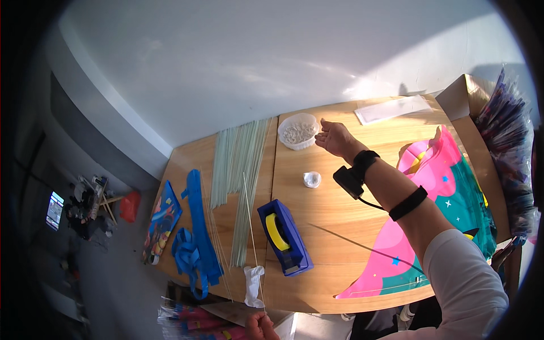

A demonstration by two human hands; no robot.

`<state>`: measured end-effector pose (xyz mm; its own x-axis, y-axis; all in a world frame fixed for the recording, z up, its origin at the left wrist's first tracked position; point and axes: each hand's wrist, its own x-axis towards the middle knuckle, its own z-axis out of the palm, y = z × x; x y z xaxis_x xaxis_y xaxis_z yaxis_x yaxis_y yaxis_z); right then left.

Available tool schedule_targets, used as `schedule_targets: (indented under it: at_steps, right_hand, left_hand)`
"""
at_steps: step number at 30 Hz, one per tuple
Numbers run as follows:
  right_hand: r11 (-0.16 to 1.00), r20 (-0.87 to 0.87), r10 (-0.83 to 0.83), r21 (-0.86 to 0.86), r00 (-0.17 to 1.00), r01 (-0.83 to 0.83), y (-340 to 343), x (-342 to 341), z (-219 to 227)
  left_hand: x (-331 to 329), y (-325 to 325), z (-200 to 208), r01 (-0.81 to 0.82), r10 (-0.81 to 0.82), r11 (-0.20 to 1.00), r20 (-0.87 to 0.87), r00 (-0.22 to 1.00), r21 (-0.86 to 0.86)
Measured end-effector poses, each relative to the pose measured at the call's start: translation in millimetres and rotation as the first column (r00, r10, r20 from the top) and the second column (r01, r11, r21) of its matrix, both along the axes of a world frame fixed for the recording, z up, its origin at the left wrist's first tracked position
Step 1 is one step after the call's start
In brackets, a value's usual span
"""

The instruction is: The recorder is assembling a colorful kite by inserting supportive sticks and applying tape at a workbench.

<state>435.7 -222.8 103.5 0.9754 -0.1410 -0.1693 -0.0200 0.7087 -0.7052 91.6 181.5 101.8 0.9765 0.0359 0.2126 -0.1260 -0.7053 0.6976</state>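
Observation:
At the lower edge my left hand (260, 327) is closed round one end of a thin pale rod (250, 221), which slants up over the table. My right hand (338, 140) reaches across to the far side, thumb and fingers apart, with nothing visible in it. Right beside its fingertips stands a clear plastic tub (298, 131) holding many small whitish pieces. A strap and a small black device (348, 182) sit on my right wrist. Pink and teal printed fabric (416, 226) with stars lies partly under my right forearm.
Bundles of pale green rods (241, 164) lie left of a blue tape dispenser (285, 238). A small white roll (311, 179), blue straps (199, 226), a crumpled white piece (254, 286) and a clear flat sleeve (394, 110) share the wooden table. Packed plastic bundles (507, 153) stand at right.

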Motion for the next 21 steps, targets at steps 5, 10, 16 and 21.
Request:
schedule_targets:
  at_steps: [5,10,16,21]
  right_hand:
    - [0.996,-0.129,-0.086,0.005,0.988,0.088,20.2,0.5,-9.9]
    - [0.992,-0.210,-0.108,-0.085,0.972,0.092,5.2,-85.5,-46.0]
    - [0.460,-0.039,0.034,-0.886,0.999,-0.051,40.6,-271.0,-60.3]
    - [-0.034,0.049,0.120,-0.998,0.991,0.054,48.6,-379.7,-64.8]
  left_hand:
    - [21.1,6.8,-2.1,-0.068,0.069,0.984,-0.002,0.998,-0.165]
    - [72.7,29.0,-7.9,-0.070,0.064,0.929,-0.027,0.998,-0.363]
    - [219.1,92.0,-18.4,-0.102,0.098,0.995,0.131,0.987,0.023]
    - [318.0,64.1,-53.7,-0.189,0.145,0.926,0.156,0.977,0.327]
